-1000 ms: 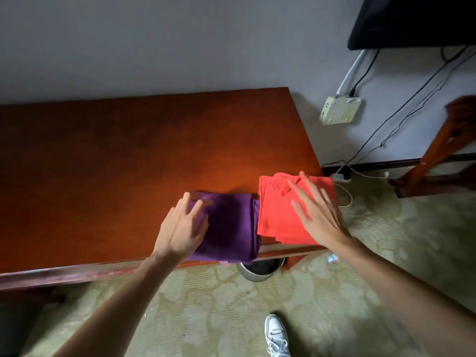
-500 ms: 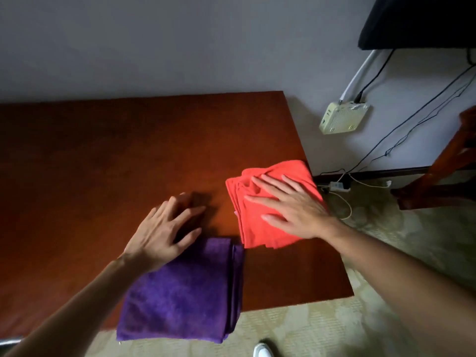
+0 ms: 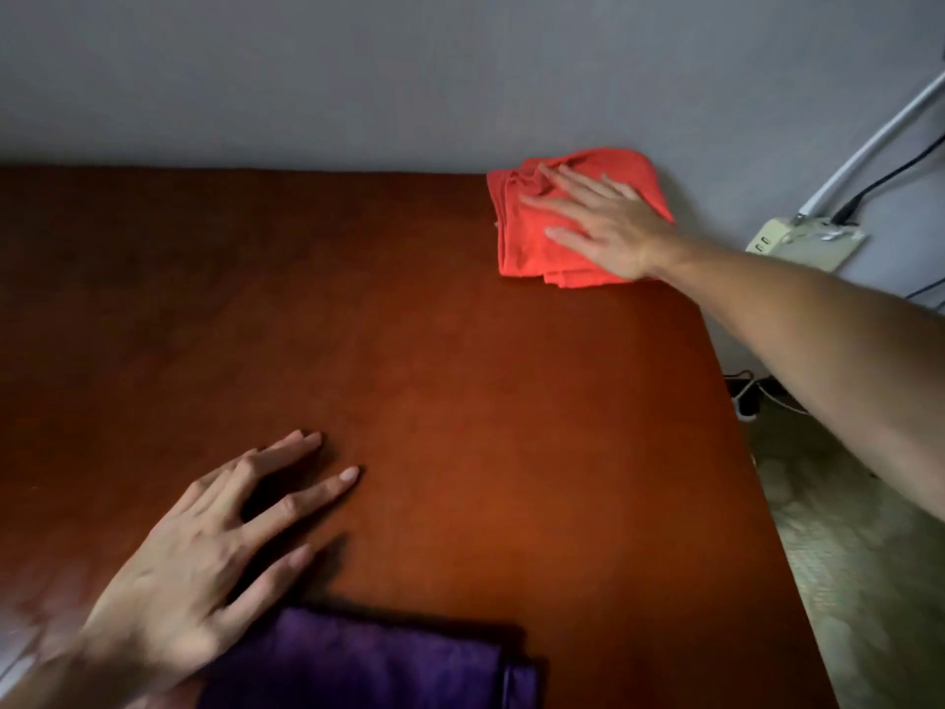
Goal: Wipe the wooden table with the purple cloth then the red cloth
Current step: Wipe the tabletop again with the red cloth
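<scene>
Red cloth (image 3: 532, 237) under flat right hand (image 3: 608, 225) — far corner.

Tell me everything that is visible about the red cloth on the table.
The red cloth is a bright orange-red, soft-looking fabric, folded in several layers with rumpled edges. It lies flat at the far right corner of the wooden table, next to the grey wall. The right hand rests open on it, fingers spread, covering its right part.

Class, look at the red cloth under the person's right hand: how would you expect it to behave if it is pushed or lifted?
The red cloth shows soft folds and creases, so it is probably floppy and would droop if lifted. Pushed flat-palmed by the right hand, it likely slides on the smooth wooden table, perhaps bunching.
</scene>
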Tool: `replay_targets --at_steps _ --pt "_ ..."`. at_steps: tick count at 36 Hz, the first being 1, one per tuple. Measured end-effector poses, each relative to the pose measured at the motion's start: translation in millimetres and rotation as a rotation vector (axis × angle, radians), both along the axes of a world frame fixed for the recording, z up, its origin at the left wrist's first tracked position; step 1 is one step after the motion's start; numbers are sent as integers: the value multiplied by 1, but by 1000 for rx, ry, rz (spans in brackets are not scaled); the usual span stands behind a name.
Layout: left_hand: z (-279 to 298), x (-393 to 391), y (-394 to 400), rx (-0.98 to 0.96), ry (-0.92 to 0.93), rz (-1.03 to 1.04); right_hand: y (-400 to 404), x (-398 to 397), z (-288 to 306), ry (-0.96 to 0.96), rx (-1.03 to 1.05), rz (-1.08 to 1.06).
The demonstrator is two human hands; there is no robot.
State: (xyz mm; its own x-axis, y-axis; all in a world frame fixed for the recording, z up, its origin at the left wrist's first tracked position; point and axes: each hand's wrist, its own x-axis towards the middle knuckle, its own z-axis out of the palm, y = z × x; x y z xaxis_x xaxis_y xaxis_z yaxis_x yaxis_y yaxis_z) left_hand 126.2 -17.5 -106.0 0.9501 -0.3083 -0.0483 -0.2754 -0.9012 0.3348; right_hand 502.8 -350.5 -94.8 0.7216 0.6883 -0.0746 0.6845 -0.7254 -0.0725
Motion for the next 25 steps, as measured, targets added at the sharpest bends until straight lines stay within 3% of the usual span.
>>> replay_targets --at_steps 11,19,25 --pt "2 -4 -1 -18 -3 24 45 -29 -8 -16 81 -343" --pt "-4 2 4 -54 -54 48 80 -166 -18 -19 111 -223" --pt "-26 15 2 -52 -176 406 95 -266 -55 15 123 -106"
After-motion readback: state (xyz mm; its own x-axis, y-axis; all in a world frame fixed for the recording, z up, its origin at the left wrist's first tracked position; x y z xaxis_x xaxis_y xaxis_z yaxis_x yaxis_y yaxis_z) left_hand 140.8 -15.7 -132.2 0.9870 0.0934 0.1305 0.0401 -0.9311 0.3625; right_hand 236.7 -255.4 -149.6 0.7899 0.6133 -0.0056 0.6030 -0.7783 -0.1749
